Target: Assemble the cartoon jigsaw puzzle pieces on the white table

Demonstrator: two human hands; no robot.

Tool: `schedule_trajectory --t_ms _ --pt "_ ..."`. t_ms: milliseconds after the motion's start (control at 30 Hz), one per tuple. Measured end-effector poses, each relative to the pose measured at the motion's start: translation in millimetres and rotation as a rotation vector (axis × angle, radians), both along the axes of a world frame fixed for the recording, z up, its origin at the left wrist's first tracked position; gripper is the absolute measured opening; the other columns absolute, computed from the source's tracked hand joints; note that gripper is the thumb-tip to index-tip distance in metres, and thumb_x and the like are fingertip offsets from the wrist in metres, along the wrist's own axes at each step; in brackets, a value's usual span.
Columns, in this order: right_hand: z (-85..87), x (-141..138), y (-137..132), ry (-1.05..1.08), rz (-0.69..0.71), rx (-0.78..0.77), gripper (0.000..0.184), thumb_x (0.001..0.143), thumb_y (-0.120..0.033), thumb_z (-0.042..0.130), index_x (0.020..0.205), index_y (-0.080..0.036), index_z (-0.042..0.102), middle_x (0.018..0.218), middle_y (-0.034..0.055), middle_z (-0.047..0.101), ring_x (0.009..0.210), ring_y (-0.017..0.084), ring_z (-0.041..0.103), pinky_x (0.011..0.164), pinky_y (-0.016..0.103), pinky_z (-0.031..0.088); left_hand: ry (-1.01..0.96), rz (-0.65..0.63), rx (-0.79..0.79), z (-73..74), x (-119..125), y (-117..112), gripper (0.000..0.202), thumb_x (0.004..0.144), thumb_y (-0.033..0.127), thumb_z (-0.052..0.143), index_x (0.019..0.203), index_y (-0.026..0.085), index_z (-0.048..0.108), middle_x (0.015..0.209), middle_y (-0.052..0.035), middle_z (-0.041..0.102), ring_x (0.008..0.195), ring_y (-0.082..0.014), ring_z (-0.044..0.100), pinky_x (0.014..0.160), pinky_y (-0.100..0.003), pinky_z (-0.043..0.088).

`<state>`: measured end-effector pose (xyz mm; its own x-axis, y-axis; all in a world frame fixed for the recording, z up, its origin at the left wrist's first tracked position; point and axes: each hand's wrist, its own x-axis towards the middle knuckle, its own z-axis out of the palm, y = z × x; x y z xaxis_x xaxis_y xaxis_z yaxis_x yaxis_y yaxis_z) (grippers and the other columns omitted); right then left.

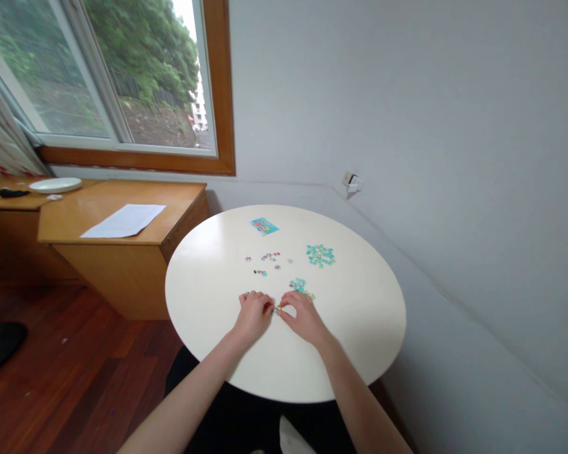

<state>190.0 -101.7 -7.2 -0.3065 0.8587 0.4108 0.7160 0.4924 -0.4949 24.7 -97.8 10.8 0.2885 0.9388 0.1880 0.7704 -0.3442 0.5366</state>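
While both hands meet near the middle of the round table (360, 340), a small puzzle piece (278, 308) sits between them, just above or on the tabletop. The right hand (303, 315) has its thumb and forefinger closed to a pinch on it, with a rounded gap behind the tips. The left hand (255, 312) is curled, fingertips bunched at the piece's other side — whether they grip it too, I cannot tell.

Pressing at a wrong angle could bend a tab or make the piece slip. The small cluster (301, 288) lies just beyond the right fingers, so a careless knuckle could scatter it. No box or tray shows: the large heap (320, 254) and loose pieces (267, 256) lie straight on the table — and a white plate (55, 185) stands apart on the desk (123, 189).
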Motion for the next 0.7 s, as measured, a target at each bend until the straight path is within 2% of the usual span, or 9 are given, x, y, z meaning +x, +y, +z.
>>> schedule_trajectory --t_ms 700 --pt "-2.2 0.8 1.5 0.014 -0.017 -0.003 0.003 0.080 -0.021 0.058 0.083 -0.022 0.057 0.090 0.0021 0.063 0.091 0.018 0.057 0.084 0.035 0.039 -0.056 -0.059 0.019 -7.7 -0.5 2.8 0.020 0.079 0.009 0.047 0.078 0.021 0.064 0.082 -0.0028 0.066 0.086 -0.0186 0.053 0.077 -0.036 0.027"
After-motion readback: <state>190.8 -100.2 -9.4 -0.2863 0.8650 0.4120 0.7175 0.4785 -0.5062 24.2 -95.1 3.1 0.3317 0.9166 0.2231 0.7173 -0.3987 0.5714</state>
